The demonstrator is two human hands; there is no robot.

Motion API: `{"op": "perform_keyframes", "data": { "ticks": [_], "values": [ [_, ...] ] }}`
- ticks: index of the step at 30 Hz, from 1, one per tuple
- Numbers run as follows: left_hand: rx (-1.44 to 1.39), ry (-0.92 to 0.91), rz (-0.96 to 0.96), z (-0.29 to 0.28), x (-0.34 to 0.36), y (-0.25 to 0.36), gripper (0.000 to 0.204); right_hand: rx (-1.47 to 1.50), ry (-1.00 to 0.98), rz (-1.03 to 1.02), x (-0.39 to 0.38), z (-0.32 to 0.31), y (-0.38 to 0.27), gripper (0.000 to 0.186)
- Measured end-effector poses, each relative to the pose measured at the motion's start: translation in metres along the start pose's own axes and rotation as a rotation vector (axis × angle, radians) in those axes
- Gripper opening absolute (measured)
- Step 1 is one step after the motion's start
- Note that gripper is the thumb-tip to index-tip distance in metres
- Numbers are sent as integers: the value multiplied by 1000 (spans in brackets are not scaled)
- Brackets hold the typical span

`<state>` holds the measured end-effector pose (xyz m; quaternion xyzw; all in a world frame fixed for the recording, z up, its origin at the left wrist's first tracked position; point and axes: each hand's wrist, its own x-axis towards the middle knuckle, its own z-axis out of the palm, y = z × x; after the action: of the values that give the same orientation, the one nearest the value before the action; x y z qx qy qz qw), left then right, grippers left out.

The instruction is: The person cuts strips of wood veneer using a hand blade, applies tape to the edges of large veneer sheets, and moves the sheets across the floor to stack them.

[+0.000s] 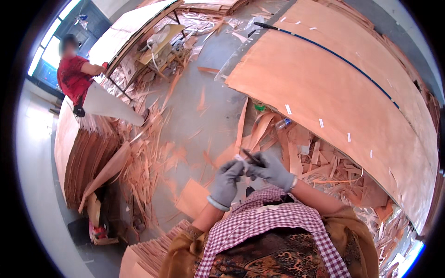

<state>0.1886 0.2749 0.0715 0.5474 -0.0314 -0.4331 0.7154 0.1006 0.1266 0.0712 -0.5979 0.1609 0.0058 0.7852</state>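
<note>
My left hand (225,183), in a grey glove, is closed at waist height, pinching a small whitish piece (239,158) that is too small to make out clearly. My right hand (269,171), also gloved, is closed around a slim dark tool (249,154), close against the left fingers. Beyond my hands, a large orange-tan veneer sheet (315,69) lies on a raised stack to the right, with small white strips (321,123) along it and a long dark-blue rod (331,52) across it. My checked apron (250,220) is below my hands.
Veneer scraps (148,185) litter the grey floor (204,120). A veneer stack (81,162) stands at left, another (146,259) at lower left. A person in red (74,78) stands by a table (127,32) at upper left. A green object (258,106) and bottle (282,123) lie among the scraps.
</note>
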Motion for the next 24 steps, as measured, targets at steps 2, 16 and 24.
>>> {"op": "perform_keyframes", "data": {
  "ticks": [2,16,24],
  "values": [
    [-12,25,147,-26,5,18,13,-29,-40,20,31,26,-3,29],
    [747,-36,747,-98,317,258,5,319,757,-359,255,-145,-50,13],
    [1077,-431,526,-42,468,225,9,221,1013,-46,275,-199,-62,13]
  ]
}}
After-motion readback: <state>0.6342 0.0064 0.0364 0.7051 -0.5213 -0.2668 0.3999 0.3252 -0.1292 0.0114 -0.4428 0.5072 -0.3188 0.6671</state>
